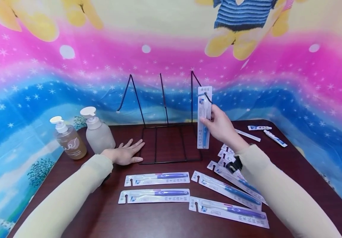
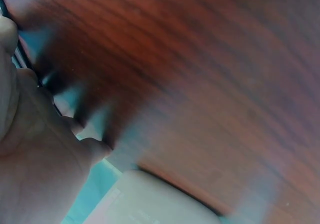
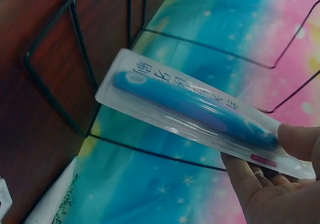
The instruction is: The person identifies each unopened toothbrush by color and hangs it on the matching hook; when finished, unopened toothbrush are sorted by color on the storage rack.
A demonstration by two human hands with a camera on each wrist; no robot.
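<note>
My right hand (image 1: 220, 125) pinches a packaged blue toothbrush (image 1: 203, 134) by its side edge, thumb in front. The pack hangs upright at the right arm of a black wire rack (image 1: 171, 162), whose hooked tip shows at the notch near the pack's top. In the right wrist view the blue handle (image 3: 195, 106) shows through clear plastic, with the thumb and fingers around the other end. My left hand (image 1: 126, 154) lies flat on the table with fingers spread, fingertips and thumb right at the rack's left base wire. The rack's other two arms carry nothing.
Two pump bottles, one amber (image 1: 73, 145) and one pale (image 1: 99, 137), stand left of my left hand. Several packaged toothbrushes lie in front, including a purple one (image 1: 156, 195); others sit partly under my right forearm. Two small toothpaste tubes (image 1: 275, 138) lie at the back right.
</note>
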